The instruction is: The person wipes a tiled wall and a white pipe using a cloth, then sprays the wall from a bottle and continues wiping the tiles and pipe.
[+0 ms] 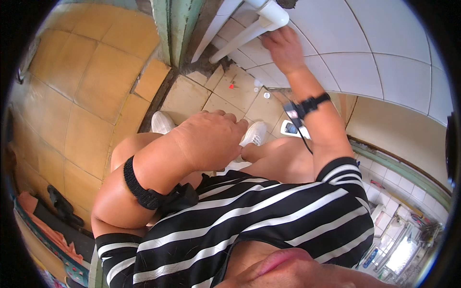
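My right hand point(286, 48) is raised beside a white-tiled wall, at the elbow fitting point(275, 16) of a white plastic pipe point(241, 40). The fitting hides its fingertips, so any hold on it cannot be made out. Lower down, my left hand point(216, 140) hangs over my lap with its back up and its fingers bent; its palm is hidden. Both forearms wear black straps with small black devices, and a cable hangs from the right one.
A green door frame point(176, 32) rises beside the pipes. On the tiled floor lie a white plastic bottle point(290, 128), a small white cap point(266, 95) and a red piece point(231, 86). Dark slippers point(65, 207) lie at the lower left.
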Available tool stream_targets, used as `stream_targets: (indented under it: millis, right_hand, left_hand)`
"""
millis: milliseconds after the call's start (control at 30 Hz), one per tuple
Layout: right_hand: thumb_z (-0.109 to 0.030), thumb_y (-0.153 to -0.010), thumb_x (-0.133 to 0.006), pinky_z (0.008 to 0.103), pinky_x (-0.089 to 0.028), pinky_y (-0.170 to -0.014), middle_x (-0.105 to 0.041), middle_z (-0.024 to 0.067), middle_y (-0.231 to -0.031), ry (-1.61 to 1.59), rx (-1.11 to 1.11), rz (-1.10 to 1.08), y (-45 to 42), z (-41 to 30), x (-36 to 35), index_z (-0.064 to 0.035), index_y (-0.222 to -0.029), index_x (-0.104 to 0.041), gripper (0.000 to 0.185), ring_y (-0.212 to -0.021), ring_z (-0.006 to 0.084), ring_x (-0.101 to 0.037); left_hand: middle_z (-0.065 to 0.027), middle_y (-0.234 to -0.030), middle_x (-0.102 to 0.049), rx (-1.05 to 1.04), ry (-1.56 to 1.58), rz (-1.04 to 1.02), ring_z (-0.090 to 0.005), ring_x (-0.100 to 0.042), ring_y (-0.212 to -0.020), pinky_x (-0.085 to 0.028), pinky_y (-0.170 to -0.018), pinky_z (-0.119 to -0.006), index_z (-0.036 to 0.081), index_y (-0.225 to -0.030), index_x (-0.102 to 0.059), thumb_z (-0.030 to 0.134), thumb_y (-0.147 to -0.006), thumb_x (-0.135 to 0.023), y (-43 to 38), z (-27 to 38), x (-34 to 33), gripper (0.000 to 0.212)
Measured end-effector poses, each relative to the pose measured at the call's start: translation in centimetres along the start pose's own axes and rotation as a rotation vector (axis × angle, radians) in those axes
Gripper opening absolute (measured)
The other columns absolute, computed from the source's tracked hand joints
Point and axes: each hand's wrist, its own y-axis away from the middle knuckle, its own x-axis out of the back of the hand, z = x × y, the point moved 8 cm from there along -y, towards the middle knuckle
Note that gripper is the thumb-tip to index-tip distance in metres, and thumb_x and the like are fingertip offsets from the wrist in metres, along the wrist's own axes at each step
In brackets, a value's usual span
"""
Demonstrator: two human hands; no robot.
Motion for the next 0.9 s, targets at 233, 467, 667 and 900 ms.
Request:
stream_targets:
  millis: [233,467,667,900]
  right_hand:
    - [-0.017,-0.073,-0.063,0.0394,-0.047,-0.087,-0.055,-0.0027,-0.130,0.036,-0.033,-0.066,2.4,1.3,2.8,-0.0182,-0.094,-0.069,0.022,-0.113,0.0234,-0.052]
    - [-0.013,-0.072,-0.060,0.0381,-0.047,-0.087,-0.055,0.0001,-0.130,0.167,-0.136,-0.256,14.4,5.7,9.1,-0.0152,-0.096,-0.068,0.026,-0.113,0.0248,-0.053]
    - [-0.014,-0.073,-0.061,0.0373,-0.047,-0.089,-0.055,0.0008,-0.129,0.022,-0.099,-0.138,8.0,4.6,7.6,-0.0177,-0.101,-0.069,0.029,-0.113,0.0250,-0.053]
    - [-0.019,-0.079,-0.064,0.0426,-0.046,-0.080,-0.057,0.0140,-0.116,-0.032,0.120,0.079,-1.4,1.9,8.4,-0.0088,-0.086,-0.064,0.012,-0.099,0.0294,-0.056]
  left_hand:
    - [-0.0200,-0.111,-0.061,-0.009,-0.001,0.040,-0.0357,-0.058,-0.106,-0.048,-0.088,-0.042,-0.001,-0.123,-0.051,0.021,-0.083,-0.060,-0.5,-0.6,0.3,0.047]
    - [-0.0199,-0.113,-0.060,-0.001,0.038,0.065,-0.0364,-0.057,-0.107,-0.047,-0.089,-0.043,-0.001,-0.124,-0.050,0.020,-0.085,-0.062,1.5,-0.9,0.9,0.047]
    - [-0.0188,-0.110,-0.062,-0.018,-0.015,-0.001,-0.0348,-0.058,-0.107,-0.047,-0.091,-0.043,-0.001,-0.121,-0.053,0.026,-0.087,-0.058,0.0,-0.4,-0.1,0.043]
    - [-0.0213,-0.116,-0.060,0.080,-0.018,-0.007,-0.0373,-0.055,-0.110,-0.046,-0.092,-0.044,0.000,-0.127,-0.050,0.026,-0.087,-0.060,-1.6,-1.4,-0.4,0.049]
